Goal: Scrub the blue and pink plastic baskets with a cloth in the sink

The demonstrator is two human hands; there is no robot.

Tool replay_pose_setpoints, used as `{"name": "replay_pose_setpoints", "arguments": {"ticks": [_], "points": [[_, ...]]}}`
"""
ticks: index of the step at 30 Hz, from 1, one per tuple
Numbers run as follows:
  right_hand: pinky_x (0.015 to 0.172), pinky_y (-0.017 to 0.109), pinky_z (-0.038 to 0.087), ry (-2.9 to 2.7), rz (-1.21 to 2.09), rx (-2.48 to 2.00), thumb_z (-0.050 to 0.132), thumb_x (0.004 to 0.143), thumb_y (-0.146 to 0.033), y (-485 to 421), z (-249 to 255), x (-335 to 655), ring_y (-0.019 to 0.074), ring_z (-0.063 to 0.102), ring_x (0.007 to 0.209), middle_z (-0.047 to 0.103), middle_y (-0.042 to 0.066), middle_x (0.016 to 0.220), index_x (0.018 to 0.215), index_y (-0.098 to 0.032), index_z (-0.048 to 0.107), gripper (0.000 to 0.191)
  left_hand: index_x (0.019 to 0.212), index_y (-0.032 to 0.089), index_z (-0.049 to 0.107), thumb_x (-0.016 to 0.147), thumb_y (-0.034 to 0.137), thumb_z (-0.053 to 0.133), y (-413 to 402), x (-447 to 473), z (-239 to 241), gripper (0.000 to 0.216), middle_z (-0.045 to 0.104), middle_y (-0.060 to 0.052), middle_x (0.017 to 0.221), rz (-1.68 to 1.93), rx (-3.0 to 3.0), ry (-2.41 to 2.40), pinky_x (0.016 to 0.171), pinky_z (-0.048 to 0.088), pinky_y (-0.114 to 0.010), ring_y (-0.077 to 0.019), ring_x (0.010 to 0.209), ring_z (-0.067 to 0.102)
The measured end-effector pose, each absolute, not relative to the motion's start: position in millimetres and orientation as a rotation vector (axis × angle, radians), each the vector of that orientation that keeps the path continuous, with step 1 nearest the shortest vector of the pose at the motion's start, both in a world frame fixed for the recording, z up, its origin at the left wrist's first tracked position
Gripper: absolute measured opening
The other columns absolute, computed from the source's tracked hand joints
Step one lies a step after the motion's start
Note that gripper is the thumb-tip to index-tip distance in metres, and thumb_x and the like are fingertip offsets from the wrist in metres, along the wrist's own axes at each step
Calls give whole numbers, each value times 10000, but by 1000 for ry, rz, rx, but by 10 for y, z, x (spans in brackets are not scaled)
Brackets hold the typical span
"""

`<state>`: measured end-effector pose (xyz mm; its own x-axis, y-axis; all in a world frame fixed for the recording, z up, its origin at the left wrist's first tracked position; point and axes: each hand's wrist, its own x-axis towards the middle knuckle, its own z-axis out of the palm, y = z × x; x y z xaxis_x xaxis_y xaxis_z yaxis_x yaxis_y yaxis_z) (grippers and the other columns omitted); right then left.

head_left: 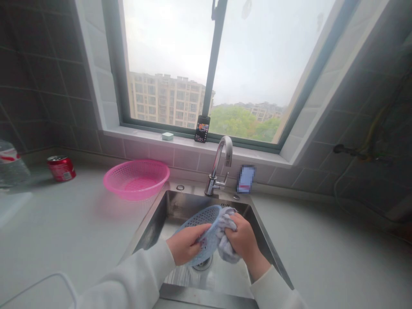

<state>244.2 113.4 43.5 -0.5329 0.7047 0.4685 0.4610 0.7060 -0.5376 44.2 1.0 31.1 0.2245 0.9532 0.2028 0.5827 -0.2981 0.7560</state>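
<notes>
Over the sink, a light blue plastic basket with a lattice wall is tilted on its side. My left hand grips its near rim, thumb on the inside. In my right hand is a bunched pale grey-white cloth, pressed against the outer right side of the basket. The fingers of that hand are closed round the cloth and partly hidden by it. Below the basket, the drain shows in the sink floor.
A chrome faucet rises behind the sink. To the left stand a pink basket, a red can and a clear bottle. One phone leans on the window; another, blurred phone stands right of the faucet.
</notes>
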Motion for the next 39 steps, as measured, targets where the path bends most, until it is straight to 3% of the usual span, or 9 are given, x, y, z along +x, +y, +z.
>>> {"name": "replay_pose_setpoints", "arguments": {"ticks": [3,8,12,15,26,32,34,37,39], "points": [[711,317,436,-2199,435,-944,499,714,-124,1217,452,2514,202,570,736,582,41,744,647,-204,584,135,1470,222,492,936,223,457,33,436,289,536,589,-79,1457,891,1957,1392,1105,445,-393,-291,1298,579],[656,285,420,-2313,458,-733,528,707,-119,853,486,2334,187,558,713,578,37,747,675,-205,627,136,1340,197,611,996,350,376,67,452,263,445,775,-79,1007,968,1879,1627,826,537,-351,-251,883,720],[627,268,413,-2365,495,-636,540,677,-95,812,472,2268,176,562,697,584,27,739,674,-212,642,156,1083,191,702,934,239,401,44,454,288,339,747,-37,835,1064,1841,1725,716,494,-274,-218,815,701],[695,288,454,-2251,466,-763,521,720,-105,1053,447,2364,193,589,739,612,36,748,697,-212,663,179,1077,187,701,859,165,433,15,452,325,346,708,-9,730,1063,1847,1698,643,463,-246,-198,725,678],[633,279,420,-2355,538,-607,527,705,-134,768,448,2246,186,564,701,581,35,738,669,-209,643,142,1164,175,680,870,182,463,29,411,281,366,757,-64,958,1131,1910,1583,833,510,-309,-234,880,694],[725,320,456,-2089,498,-886,511,727,-164,1271,434,2511,209,591,752,640,44,770,701,-206,654,152,1457,182,507,884,181,502,31,396,236,573,610,-107,1428,1000,1958,1299,1059,466,-385,-289,1275,586],[729,320,462,-2051,518,-919,516,729,-170,1318,431,2553,210,596,754,651,40,772,712,-208,657,147,1457,187,517,939,235,477,39,409,215,522,648,-113,1379,1015,1910,1355,983,516,-365,-280,1179,653],[717,312,461,-2119,511,-859,514,721,-151,1161,434,2482,205,593,749,637,40,763,713,-209,668,164,1421,168,546,978,293,419,52,422,210,477,771,-100,1052,1058,1797,1540,734,559,-320,-231,786,727],[695,300,454,-2240,499,-757,513,706,-130,969,439,2384,197,586,742,620,40,764,712,-212,675,181,1377,141,568,981,308,385,54,421,228,467,763,-80,902,1082,1754,1622,662,535,-311,-219,676,696]]}}
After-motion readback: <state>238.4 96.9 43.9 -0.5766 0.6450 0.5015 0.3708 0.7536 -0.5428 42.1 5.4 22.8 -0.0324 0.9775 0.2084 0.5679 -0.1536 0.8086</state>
